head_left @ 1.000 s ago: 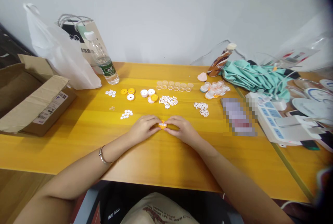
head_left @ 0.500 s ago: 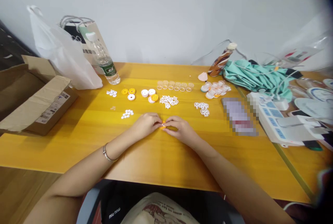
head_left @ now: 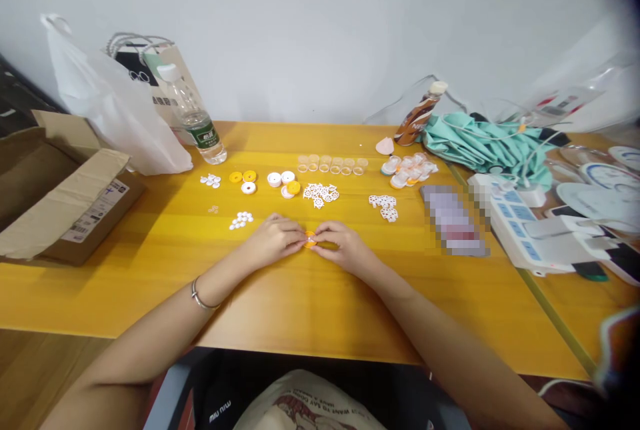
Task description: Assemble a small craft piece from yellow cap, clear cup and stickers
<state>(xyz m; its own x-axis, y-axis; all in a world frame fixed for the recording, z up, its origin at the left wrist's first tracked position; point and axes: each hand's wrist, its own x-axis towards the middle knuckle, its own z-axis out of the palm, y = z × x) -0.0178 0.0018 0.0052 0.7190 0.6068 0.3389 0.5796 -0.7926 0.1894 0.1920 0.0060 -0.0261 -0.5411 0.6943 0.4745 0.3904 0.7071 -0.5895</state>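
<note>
Between my two hands is a small orange round plastic piece (head_left: 311, 243), with something whitish at its middle that is too small to make out. My left hand (head_left: 277, 241) pinches its left side, and my right hand (head_left: 341, 245) has thumb and fingers closed on its right side. Beyond the hands lie white lattice-like pieces (head_left: 320, 194) and orange and white round caps (head_left: 285, 183). Small white discs (head_left: 241, 220) are grouped just past my left hand. A second set of white lattice pieces (head_left: 384, 206) sits beyond my right hand.
Clear small cups (head_left: 332, 165) stand in a row at the back. To the right are bagged round pieces (head_left: 409, 170), a phone (head_left: 454, 220), a brown bottle (head_left: 421, 113) and a power strip (head_left: 520, 223). A water bottle (head_left: 200, 127) and cardboard box (head_left: 75, 203) stand left.
The camera view has shifted slightly. My fingers have moved a little around the orange piece, and more of it shows between them; both hands stay on it.
</note>
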